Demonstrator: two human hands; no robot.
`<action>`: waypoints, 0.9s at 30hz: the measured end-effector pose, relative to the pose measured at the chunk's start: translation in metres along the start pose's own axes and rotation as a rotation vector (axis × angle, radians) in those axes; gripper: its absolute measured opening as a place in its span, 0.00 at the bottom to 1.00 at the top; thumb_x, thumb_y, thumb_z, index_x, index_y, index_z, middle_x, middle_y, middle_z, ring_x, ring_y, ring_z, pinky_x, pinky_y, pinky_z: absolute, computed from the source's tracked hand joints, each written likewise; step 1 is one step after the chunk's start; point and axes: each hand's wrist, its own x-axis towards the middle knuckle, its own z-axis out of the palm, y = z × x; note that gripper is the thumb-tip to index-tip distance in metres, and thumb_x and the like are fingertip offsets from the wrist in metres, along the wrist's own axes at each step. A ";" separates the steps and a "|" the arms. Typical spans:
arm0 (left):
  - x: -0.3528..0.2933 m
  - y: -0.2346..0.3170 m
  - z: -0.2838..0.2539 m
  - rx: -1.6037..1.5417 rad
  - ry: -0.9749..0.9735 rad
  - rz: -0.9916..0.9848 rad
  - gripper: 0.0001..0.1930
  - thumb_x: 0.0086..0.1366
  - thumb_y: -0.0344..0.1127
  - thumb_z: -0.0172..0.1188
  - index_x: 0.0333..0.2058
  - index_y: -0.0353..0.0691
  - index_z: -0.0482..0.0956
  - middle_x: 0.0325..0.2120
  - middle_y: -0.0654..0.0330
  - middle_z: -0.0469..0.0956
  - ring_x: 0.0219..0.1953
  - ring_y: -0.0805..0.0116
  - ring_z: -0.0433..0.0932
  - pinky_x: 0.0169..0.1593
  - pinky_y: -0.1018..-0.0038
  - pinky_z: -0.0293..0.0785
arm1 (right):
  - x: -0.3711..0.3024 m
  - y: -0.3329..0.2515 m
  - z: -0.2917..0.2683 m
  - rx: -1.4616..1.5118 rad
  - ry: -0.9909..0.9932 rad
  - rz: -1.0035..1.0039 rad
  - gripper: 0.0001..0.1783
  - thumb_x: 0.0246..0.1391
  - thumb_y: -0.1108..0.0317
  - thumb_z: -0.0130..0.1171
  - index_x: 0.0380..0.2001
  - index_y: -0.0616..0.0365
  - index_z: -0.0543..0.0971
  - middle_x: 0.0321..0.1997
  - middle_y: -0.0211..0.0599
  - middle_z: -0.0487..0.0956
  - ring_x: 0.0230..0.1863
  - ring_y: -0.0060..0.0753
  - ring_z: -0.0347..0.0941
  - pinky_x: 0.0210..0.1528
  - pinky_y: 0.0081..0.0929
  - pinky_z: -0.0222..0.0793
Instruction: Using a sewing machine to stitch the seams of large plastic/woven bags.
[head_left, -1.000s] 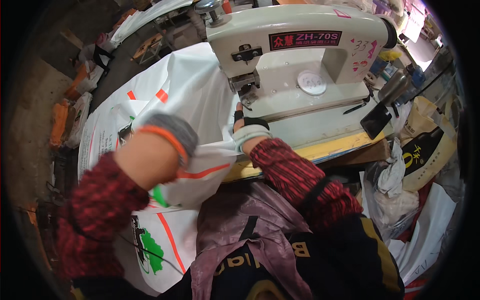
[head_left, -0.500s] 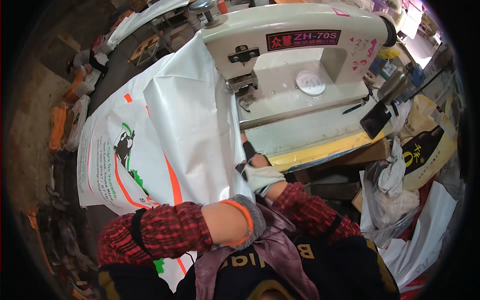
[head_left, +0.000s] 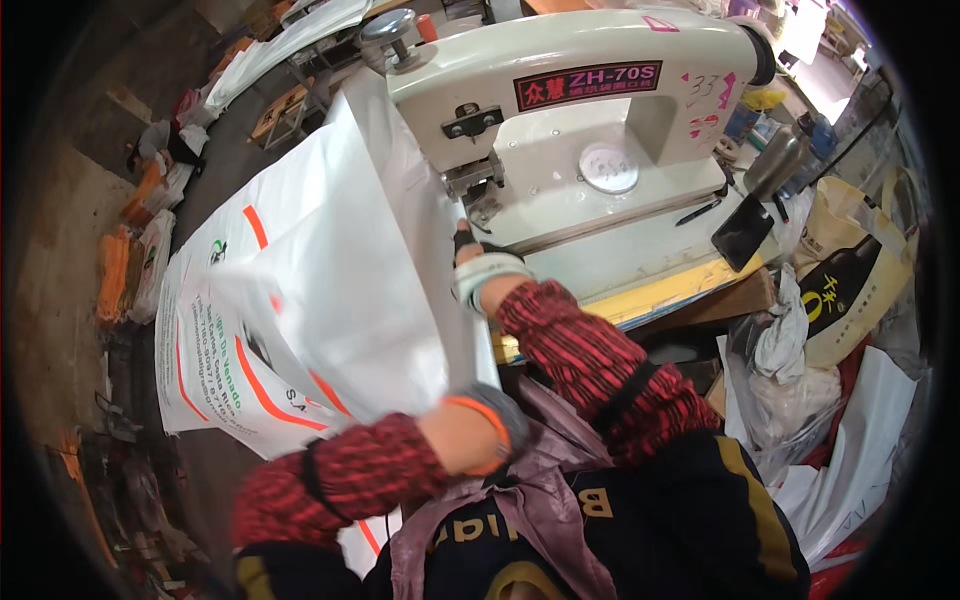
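A large white woven sack (head_left: 370,280) with orange stripes and printing slants along the left side of a cream sewing machine (head_left: 560,50). Its right edge runs close to the needle and presser area (head_left: 475,180). My right hand (head_left: 485,275), in a white glove with dark finger parts, lies at that edge just in front of the presser, fingers stretched forward and apart. Closer to my body, my left hand (head_left: 505,430), in a grey glove with an orange cuff, is at the sack's near end. Its fingers are blurred and hidden, so their grip does not show.
The machine's table edge with a yellow strip (head_left: 660,295) stands right of my right forearm. On it lie a phone (head_left: 743,232) and a pen (head_left: 698,213), near a metal bottle (head_left: 775,165). Bags (head_left: 850,270) and plastic wrapping (head_left: 795,410) crowd the right side.
My right hand has slid forward along the sack's edge to the presser. The sack's folds have shifted and its top has bulged. My left hand has moved little.
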 end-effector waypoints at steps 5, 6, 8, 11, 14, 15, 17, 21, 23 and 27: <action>0.015 0.007 -0.010 0.002 -0.142 0.213 0.14 0.43 0.36 0.63 0.30 0.37 0.80 0.31 0.53 0.78 0.33 0.57 0.78 0.34 0.68 0.74 | 0.033 0.092 0.059 -0.349 0.063 -0.352 0.24 0.52 0.56 0.44 0.52 0.49 0.62 0.43 0.52 0.73 0.42 0.54 0.71 0.43 0.44 0.66; 0.009 0.009 -0.013 0.012 -0.162 0.196 0.14 0.45 0.36 0.61 0.31 0.36 0.80 0.33 0.55 0.78 0.35 0.58 0.78 0.35 0.69 0.74 | 0.009 0.088 0.054 -0.296 0.033 -0.388 0.21 0.51 0.55 0.44 0.48 0.47 0.67 0.40 0.50 0.75 0.40 0.56 0.71 0.41 0.43 0.66; 0.003 0.018 -0.027 0.056 -0.154 0.237 0.13 0.46 0.36 0.61 0.31 0.37 0.80 0.33 0.55 0.78 0.35 0.58 0.78 0.36 0.68 0.74 | -0.029 0.090 0.040 -0.216 0.032 -0.411 0.18 0.50 0.53 0.43 0.41 0.46 0.73 0.37 0.48 0.76 0.39 0.57 0.71 0.39 0.43 0.67; 0.024 0.015 -0.013 0.065 -0.252 0.201 0.13 0.49 0.38 0.59 0.33 0.39 0.79 0.35 0.58 0.78 0.37 0.61 0.77 0.38 0.69 0.73 | -0.069 0.080 0.035 -0.437 -0.063 -0.464 0.16 0.50 0.56 0.47 0.39 0.52 0.74 0.35 0.53 0.76 0.36 0.54 0.74 0.37 0.44 0.69; 0.073 0.016 0.011 0.105 -0.595 0.071 0.15 0.56 0.41 0.55 0.41 0.44 0.77 0.42 0.64 0.75 0.42 0.69 0.75 0.45 0.72 0.70 | -0.075 0.082 0.034 -0.205 -0.047 -0.239 0.17 0.50 0.57 0.48 0.39 0.55 0.73 0.36 0.56 0.75 0.36 0.53 0.74 0.37 0.44 0.70; 0.076 0.016 0.013 0.115 -0.710 0.026 0.16 0.58 0.42 0.54 0.44 0.46 0.76 0.45 0.66 0.74 0.44 0.72 0.75 0.47 0.73 0.69 | -0.079 0.078 0.025 -0.216 -0.016 -0.261 0.18 0.50 0.56 0.48 0.39 0.56 0.73 0.35 0.56 0.75 0.37 0.54 0.74 0.36 0.44 0.69; 0.054 0.013 -0.007 0.083 -0.492 0.042 0.16 0.59 0.42 0.53 0.45 0.49 0.76 0.46 0.67 0.73 0.46 0.74 0.73 0.50 0.74 0.67 | -0.061 0.083 0.029 -0.204 0.066 -0.250 0.18 0.52 0.56 0.46 0.38 0.58 0.74 0.34 0.56 0.76 0.36 0.57 0.73 0.36 0.43 0.69; 0.021 0.005 -0.046 0.159 -0.186 0.056 0.14 0.42 0.36 0.62 0.31 0.43 0.81 0.33 0.57 0.79 0.37 0.59 0.78 0.38 0.66 0.74 | -0.030 0.090 0.031 -0.084 0.163 -0.235 0.19 0.51 0.53 0.48 0.37 0.57 0.73 0.35 0.57 0.75 0.37 0.58 0.72 0.38 0.43 0.68; 0.004 -0.015 -0.048 0.185 -0.040 0.075 0.10 0.45 0.34 0.57 0.28 0.41 0.81 0.29 0.54 0.79 0.32 0.54 0.79 0.35 0.64 0.74 | -0.018 0.099 0.035 -0.048 0.163 -0.283 0.21 0.51 0.51 0.48 0.37 0.58 0.73 0.37 0.57 0.74 0.38 0.59 0.72 0.39 0.44 0.68; -0.063 -0.044 -0.083 0.351 0.088 0.006 0.18 0.52 0.35 0.50 0.44 0.41 0.73 0.19 0.54 0.75 0.24 0.54 0.77 0.27 0.64 0.71 | -0.008 0.113 0.046 -0.085 0.142 -0.235 0.24 0.48 0.48 0.53 0.36 0.60 0.73 0.37 0.57 0.75 0.40 0.60 0.71 0.42 0.43 0.67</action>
